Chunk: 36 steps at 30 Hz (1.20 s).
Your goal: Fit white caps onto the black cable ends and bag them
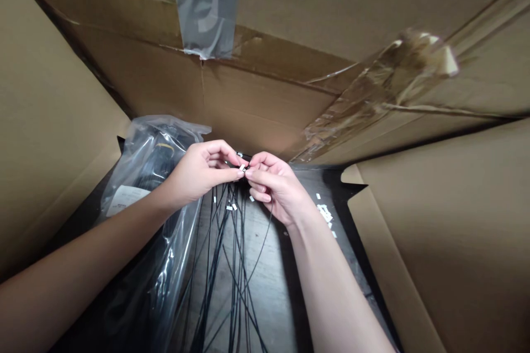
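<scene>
My left hand (201, 172) and my right hand (275, 185) meet fingertip to fingertip at the centre of the head view. Both pinch the upper end of a bundle of thin black cables (232, 253), where a small white piece (243, 167) shows between the fingertips. The cables hang down from my fingers and fan out over a grey surface. Several of them carry small white tags (232, 207) a little below my hands. My left forearm lies over a clear plastic bag (153, 220) with dark contents.
Brown cardboard panels (447, 220) enclose the space on the left, right and back. A strip of grey tape (207, 5) and crumpled clear tape (393, 71) stick to the back panels. Small white scraps (325, 212) lie on the dark surface right of my right wrist.
</scene>
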Available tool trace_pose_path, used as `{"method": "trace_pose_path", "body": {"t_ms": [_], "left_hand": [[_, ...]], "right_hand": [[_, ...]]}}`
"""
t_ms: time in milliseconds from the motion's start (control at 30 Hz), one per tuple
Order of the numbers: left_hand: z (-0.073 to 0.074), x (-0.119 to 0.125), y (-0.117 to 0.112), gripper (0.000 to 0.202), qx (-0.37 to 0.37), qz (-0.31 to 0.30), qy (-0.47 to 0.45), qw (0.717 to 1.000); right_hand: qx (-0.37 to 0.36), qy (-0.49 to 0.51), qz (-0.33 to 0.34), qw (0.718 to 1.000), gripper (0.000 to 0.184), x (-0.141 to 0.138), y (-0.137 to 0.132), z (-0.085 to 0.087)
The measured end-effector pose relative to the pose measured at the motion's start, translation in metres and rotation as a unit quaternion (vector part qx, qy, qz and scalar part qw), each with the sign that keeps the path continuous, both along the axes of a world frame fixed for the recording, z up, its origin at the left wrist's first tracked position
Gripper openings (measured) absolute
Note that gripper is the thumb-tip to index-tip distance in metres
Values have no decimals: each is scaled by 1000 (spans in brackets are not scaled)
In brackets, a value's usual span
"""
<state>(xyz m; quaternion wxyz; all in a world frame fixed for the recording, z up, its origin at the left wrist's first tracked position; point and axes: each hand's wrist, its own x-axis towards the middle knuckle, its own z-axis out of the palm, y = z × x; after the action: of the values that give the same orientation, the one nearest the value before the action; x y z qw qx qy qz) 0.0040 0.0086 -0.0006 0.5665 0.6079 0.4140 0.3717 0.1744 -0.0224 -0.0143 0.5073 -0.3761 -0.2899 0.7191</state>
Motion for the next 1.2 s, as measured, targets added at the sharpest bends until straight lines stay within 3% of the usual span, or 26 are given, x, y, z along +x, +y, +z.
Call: {"method": "trace_pose_path", "body": {"t_ms": [333,1200], "left_hand": [[-4,-1,1,38,6,11,-11,1000],[-3,1,-2,25,44,9,42,998]], "right_hand": [[-3,-5,-19,1000,31,-1,1,-3],[-6,-26,-31,999,31,-3,1,-3]]}}
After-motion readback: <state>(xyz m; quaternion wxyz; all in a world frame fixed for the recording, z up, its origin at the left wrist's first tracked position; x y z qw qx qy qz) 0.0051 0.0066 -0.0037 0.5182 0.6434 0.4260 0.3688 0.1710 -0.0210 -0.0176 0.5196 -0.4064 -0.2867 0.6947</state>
